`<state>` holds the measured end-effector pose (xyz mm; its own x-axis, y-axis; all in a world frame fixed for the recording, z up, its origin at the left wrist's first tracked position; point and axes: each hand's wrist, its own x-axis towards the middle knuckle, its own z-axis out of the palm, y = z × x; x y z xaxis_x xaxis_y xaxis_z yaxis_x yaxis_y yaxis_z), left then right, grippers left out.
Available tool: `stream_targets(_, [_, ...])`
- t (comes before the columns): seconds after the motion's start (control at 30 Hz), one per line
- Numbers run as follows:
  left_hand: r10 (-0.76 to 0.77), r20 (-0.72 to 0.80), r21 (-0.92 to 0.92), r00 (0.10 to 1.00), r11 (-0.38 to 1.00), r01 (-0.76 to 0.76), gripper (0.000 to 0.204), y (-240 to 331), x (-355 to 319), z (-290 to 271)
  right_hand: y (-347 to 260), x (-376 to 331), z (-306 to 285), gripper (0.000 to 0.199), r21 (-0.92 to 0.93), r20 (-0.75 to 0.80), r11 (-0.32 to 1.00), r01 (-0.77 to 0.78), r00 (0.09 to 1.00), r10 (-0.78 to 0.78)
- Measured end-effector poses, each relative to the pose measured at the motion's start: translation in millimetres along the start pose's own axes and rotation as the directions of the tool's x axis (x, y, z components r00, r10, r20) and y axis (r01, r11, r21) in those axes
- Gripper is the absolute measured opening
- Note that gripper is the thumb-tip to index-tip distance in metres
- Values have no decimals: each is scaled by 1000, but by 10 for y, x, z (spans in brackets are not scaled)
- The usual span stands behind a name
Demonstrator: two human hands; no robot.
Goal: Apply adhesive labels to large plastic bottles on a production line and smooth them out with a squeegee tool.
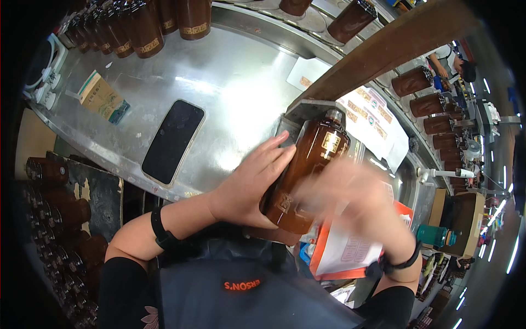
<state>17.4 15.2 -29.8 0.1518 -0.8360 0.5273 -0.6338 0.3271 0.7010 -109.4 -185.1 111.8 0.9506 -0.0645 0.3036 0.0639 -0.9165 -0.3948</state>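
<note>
A brown glass bottle (301,189) with gold labels lies tilted in front of me, its clear neck pointing to the upper right. My left hand (249,183) grips its left side and base, fingers along the side and thumb near the bottom. Over the lower right of the bottle is my right hand (350,197), smeared by motion; its fingers cannot be made out. A metal bracket (315,109) stands behind the bottle's neck. Beyond it to the right lies a sheet of gold labels (378,120).
A black phone (173,141) and a small packet (103,97) lie on the metal table (224,71). Several brown bottles (137,30) stand at the far left. A wooden beam (383,49) slants across the right. Near the right hand are an orange-edged paper (350,252) and a cardboard box (468,222).
</note>
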Motion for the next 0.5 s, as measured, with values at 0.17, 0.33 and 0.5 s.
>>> stream_targets(0.17, [-4, -35, -6, 999, 1000, 4, 114, 47, 31, -34, 29, -58, 65, 21, 27, 101, 996, -84, 992, 81])
stream_targets(0.33, [-53, 14, -36, 999, 998, 53, 115, -1, -6, -34, -17, -190, 177, 14, 187, 197, 982, -13, 980, -25])
stream_targets(0.5, [-61, 62, -119, 996, 991, 68, 114, -5, -13, -83, 116, -569, 204, 15, 263, 9, 961, -87, 996, 88])
